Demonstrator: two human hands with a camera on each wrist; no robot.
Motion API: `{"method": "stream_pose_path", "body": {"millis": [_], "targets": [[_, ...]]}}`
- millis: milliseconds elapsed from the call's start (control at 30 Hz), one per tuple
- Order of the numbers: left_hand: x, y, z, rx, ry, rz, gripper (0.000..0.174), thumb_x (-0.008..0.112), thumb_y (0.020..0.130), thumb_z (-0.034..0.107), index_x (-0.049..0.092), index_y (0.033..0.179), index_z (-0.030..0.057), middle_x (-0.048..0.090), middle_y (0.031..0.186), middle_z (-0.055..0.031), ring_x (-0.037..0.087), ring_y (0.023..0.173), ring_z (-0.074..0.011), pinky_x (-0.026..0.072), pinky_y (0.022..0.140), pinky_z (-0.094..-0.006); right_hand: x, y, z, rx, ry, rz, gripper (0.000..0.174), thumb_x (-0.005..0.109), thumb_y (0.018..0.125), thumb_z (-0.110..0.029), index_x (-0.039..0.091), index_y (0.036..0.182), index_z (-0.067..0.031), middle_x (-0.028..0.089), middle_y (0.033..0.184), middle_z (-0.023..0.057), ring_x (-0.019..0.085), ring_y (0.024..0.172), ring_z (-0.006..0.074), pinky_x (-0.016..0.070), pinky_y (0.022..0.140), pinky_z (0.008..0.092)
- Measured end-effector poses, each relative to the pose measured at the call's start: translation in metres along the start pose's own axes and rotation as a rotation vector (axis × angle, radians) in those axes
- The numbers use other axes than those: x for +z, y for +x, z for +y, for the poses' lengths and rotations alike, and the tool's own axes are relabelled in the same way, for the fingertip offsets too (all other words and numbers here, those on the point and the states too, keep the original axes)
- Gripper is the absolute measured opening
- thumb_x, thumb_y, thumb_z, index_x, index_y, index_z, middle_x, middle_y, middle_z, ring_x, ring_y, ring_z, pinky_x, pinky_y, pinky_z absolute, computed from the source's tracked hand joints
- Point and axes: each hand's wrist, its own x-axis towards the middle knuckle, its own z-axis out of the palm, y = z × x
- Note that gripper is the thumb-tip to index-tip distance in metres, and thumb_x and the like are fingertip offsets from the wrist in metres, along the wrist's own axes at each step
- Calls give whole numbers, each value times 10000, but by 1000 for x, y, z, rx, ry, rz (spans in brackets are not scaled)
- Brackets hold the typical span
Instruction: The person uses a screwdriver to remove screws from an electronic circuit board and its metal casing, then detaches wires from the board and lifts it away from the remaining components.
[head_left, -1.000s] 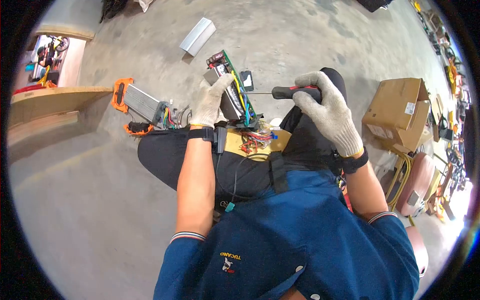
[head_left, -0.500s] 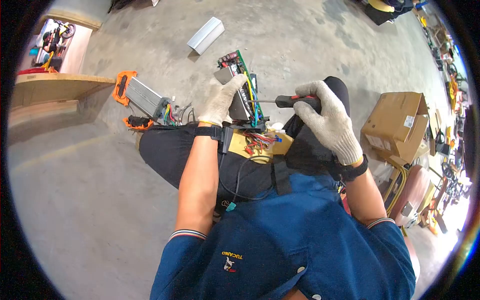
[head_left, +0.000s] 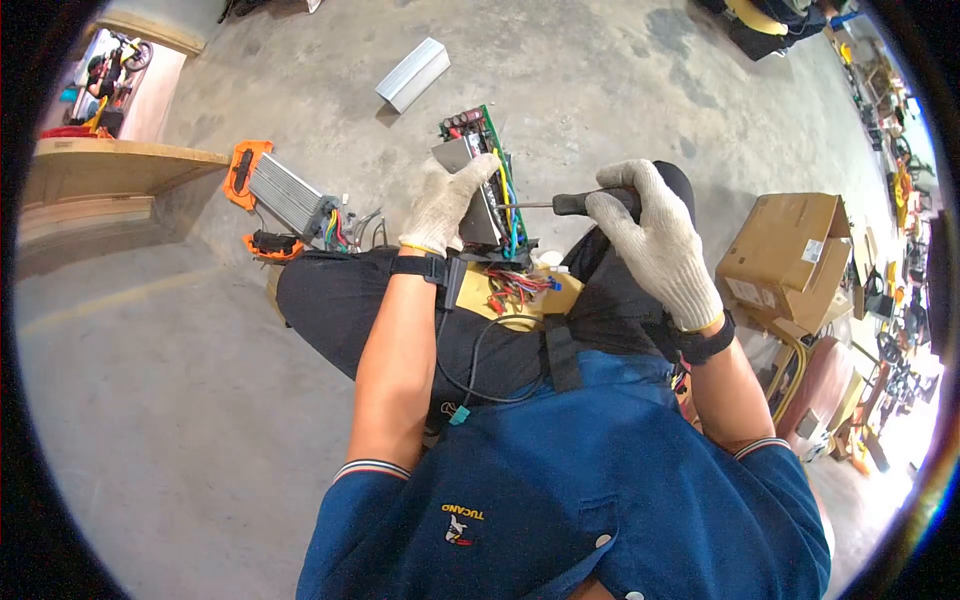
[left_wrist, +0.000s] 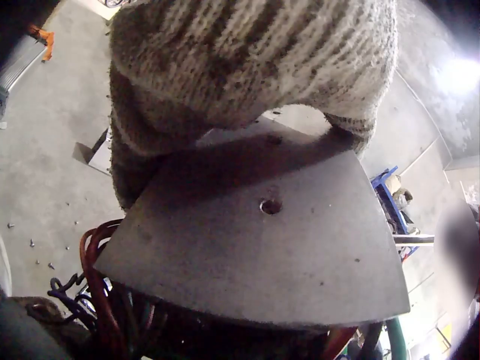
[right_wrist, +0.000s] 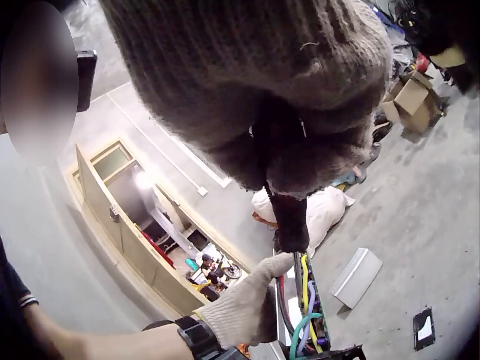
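Note:
A green circuit board (head_left: 487,175) with coloured wires and a grey metal plate (left_wrist: 255,247) stands tilted between the person's knees. My gloved left hand (head_left: 445,200) grips the plate and board from the left; the left wrist view shows its fingers (left_wrist: 225,67) curled over the plate's top edge. My gloved right hand (head_left: 650,235) grips a black-handled screwdriver (head_left: 580,203), whose shaft points left onto the board. The right wrist view shows the screwdriver handle (right_wrist: 289,214) leaving the glove toward the board (right_wrist: 309,300).
A silver finned controller case (head_left: 290,195) with orange end caps lies on the concrete floor at the left. An aluminium housing (head_left: 412,72) lies farther off. A cardboard box (head_left: 790,250) and clutter stand at the right. A wooden ledge (head_left: 120,165) runs along the left.
The screwdriver tip has moved left from clear of the board onto it. The left hand keeps its grip, and the head view has shifted slightly.

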Motion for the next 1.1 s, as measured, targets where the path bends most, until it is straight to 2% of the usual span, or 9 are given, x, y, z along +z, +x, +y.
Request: {"method": "stream_pose_path", "body": {"millis": [67,133,233,333,533,667,867,1067,1100], "targets": [[1,-6,8,33,51,19,456,865,875,398,766,1127,31,766,988,-71,735,801,-173,609,756,-365,1,1,-2,-5,-28,12,323,788,1019,-196,680,1233,21,786,1063,179,786,1012,259,595,898,378],[3,-10,14,91,46,0,446,865,858,428,793,1061,37,773,950,-60,739,815,-172,597,750,-362,0,4,-6,89,-25,-1,319,793,1018,-196,679,1221,22,782,1064,190,790,1016,279,599,894,384],[4,-10,15,89,37,19,432,851,861,439,805,1027,43,768,917,-45,727,815,-155,581,740,-351,-2,1,-9,48,2,-2,319,799,1014,-195,678,1215,22,780,1077,201,790,1026,305,599,900,390],[3,-7,14,102,90,28,446,858,863,444,806,1047,41,767,924,-46,714,808,-149,576,738,-352,-2,-1,-2,-72,-40,22,317,800,1014,-191,679,1217,21,775,1092,208,788,1026,316,599,902,392],[0,-6,13,90,58,-23,445,879,862,424,806,1049,26,767,915,-54,710,786,-147,573,725,-346,-2,-3,0,-94,-56,24,323,803,1008,-189,681,1221,20,769,1093,204,784,1030,318,599,896,396],[3,-11,14,61,100,31,454,878,861,425,810,1058,23,773,906,-64,721,764,-155,573,710,-343,2,-4,-3,-46,-6,1,319,804,1004,-191,685,1215,17,766,1094,208,780,1031,325,596,898,401],[4,-7,8,14,28,8,481,866,857,458,817,1078,34,779,908,-72,729,753,-161,577,700,-346,4,-3,-3,-104,-74,30,302,799,1002,-186,689,1196,18,755,1085,214,776,1017,339,593,890,406],[7,-3,-2,-14,21,65,499,851,860,492,823,1088,49,782,908,-68,729,753,-171,574,704,-352,6,-3,-3,-104,-38,24,305,796,1000,-184,683,1197,19,749,1083,225,770,1005,369,590,871,427],[6,-3,-1,-2,99,70,513,843,860,510,827,1095,54,787,910,-76,733,761,-181,575,718,-360,6,-2,-4,-108,-69,20,301,794,1000,-184,681,1192,19,748,1085,228,768,1003,378,589,865,431]]}}
